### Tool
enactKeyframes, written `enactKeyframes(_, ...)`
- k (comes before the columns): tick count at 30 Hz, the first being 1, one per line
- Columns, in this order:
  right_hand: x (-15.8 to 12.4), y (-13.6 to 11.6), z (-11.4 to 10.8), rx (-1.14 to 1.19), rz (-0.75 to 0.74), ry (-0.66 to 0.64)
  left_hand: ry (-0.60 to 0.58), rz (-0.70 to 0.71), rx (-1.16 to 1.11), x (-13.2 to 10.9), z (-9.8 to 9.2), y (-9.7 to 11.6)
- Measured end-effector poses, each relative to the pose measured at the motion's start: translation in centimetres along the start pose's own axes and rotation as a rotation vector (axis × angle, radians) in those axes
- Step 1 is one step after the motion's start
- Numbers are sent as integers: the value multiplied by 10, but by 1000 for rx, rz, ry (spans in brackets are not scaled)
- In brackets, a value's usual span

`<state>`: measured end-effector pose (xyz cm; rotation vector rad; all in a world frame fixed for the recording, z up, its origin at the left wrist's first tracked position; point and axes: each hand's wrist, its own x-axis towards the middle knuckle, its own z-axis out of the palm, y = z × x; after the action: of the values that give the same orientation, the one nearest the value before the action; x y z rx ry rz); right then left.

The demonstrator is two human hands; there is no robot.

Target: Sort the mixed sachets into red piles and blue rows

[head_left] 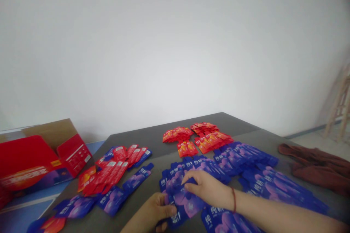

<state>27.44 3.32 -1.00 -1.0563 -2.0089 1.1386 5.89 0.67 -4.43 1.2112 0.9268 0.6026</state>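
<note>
My left hand (pixel 154 211) is closed, its thumb and fingers pinching the lower left edge of a blue pouch (pixel 186 204) printed with purple fruit. My right hand (pixel 209 189), with a dark red cord around its wrist, closes its thumb and forefinger at the upper part of the same pouch. Whether more than one pouch is between the hands, I cannot tell. Overlapping rows of blue pouches (pixel 276 185) lie beside and beyond my right hand. Further back are fanned groups of red pouches (pixel 207 140) with orange fruit pictures.
Mixed red and blue pouches (pixel 112 174) lie loosely on the left of the dark table (pixel 144 138). An open red carton (pixel 35 164) stands at the far left on a blue surface. A brown cloth (pixel 314 164) lies at the right edge, with a white wall (pixel 175 43) behind.
</note>
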Motion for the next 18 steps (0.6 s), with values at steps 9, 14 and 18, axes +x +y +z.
enactKeyframes(9,-50,8,-9,215,143,-143,356,153,-186,19,13,-4)
enactKeyframes(14,-53,-1,-18,210,133,-135,403,160,-92,24,15,-3)
enactKeyframes(18,-61,-8,-23,90,65,-185,306,185,61,26,15,-12)
